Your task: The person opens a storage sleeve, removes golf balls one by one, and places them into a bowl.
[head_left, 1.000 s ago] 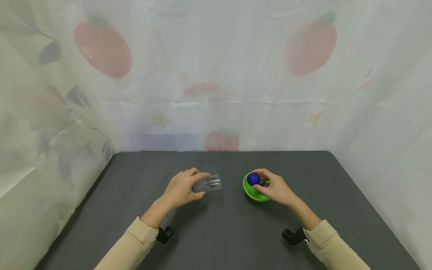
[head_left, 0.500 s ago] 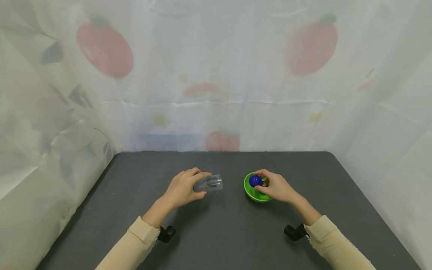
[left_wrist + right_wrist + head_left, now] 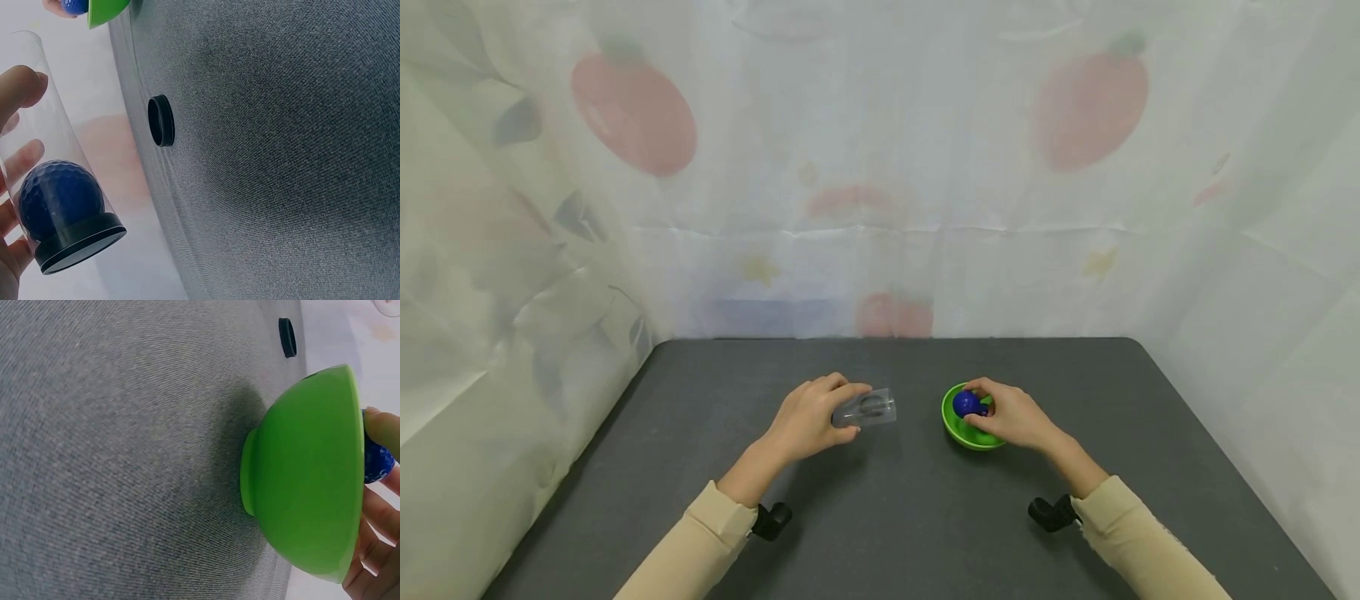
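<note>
Table (image 3: 880, 517) bare at 6 o'clock, both hands could pass. Green bowl (image 3: 970, 432) blocks at 3 o'clock of clear tube (image 3: 867, 411), bare gap between them. Curtain (image 3: 880, 208) walls off 12, 9, 3 o'clock edges.

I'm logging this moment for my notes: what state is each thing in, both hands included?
Left hand: grips the clear tube.
Clear tube: lifted off the table, lying sideways, black cap on its base.
Ball in tube: dark blue, sitting against the capped end.
Right hand: pinches a blue ball over the bowl.
Blue ball: held at the bowl's rim.
Green bowl: upright on the grey table.
</note>
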